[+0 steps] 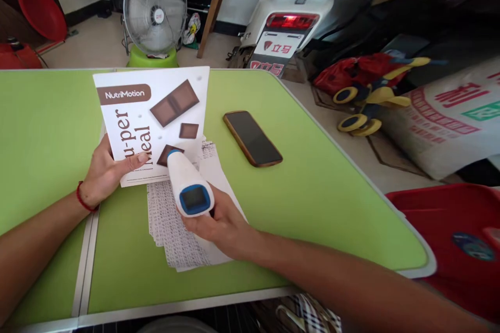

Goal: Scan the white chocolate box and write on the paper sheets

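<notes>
My left hand [105, 169] grips the lower left edge of a white box [187, 101] with brown chocolate pictures and the word "NutriMotion", its thumb across the front. The box is tilted up above the green table. In my right hand [222, 218] is a white and blue handheld infrared thermometer [185, 179], its nose close to the lower right of the box; I cannot tell whether they touch. Its small screen faces me and looks dark. Beneath both lie sheets of paper [175, 239] covered in writing, partly hidden by the box, thermometer and right hand.
A phone [253, 138] in a brown case lies on the green table [332, 208], right of the papers. Beyond the far edge stand a fan [156, 10] and a white scooter [289, 10]. On the right are a toy tricycle [363, 109], a printed sack [449, 114] and a red plastic seat [449, 208].
</notes>
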Available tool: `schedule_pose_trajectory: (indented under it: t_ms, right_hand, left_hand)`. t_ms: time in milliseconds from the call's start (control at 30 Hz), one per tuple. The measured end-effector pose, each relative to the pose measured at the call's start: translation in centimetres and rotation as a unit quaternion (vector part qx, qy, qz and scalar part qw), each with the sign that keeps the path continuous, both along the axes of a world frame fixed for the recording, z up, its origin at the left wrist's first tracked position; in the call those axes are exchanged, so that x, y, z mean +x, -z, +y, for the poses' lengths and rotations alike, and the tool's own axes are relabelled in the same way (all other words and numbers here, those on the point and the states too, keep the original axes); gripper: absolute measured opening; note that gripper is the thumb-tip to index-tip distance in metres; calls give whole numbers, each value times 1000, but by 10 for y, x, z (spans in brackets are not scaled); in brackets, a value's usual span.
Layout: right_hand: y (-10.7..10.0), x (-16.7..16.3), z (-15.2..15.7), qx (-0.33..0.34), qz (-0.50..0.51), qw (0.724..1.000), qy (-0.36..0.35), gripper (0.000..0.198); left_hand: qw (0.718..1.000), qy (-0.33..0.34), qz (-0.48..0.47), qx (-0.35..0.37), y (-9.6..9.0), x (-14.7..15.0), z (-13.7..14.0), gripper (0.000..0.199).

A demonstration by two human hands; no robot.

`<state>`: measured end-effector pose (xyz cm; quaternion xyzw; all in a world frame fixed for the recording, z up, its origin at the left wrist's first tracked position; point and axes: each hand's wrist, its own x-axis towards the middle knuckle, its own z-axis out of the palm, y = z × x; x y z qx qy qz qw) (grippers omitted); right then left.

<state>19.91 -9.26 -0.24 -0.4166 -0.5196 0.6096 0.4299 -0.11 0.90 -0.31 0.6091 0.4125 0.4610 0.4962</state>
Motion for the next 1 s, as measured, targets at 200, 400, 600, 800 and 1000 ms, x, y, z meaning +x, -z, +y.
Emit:
schedule_pose_trajectory:
  t_ms: [200, 400, 600, 800, 1000]
  right_hand:
    - [7, 1, 6, -58, 23, 998, 3, 26]
    - [11, -1, 6, -48, 49, 998, -11, 22]
    - [12, -4, 4, -55, 73, 995, -35, 21]
    - [9, -2, 7, -59, 75, 994, -44, 22]
    - [7, -2, 7, -62, 57, 996, -40, 23]
  left_hand:
    - [1000, 3, 22, -15, 0, 2, 1, 58]
    - [999, -2, 40, 0, -3, 4, -3, 61]
    - [999, 1, 52, 6, -6, 5, -5, 59]
    - [999, 5, 46, 3, -6, 6, -4, 59]
    - [999, 9, 38, 15, -6, 7, -4, 57]
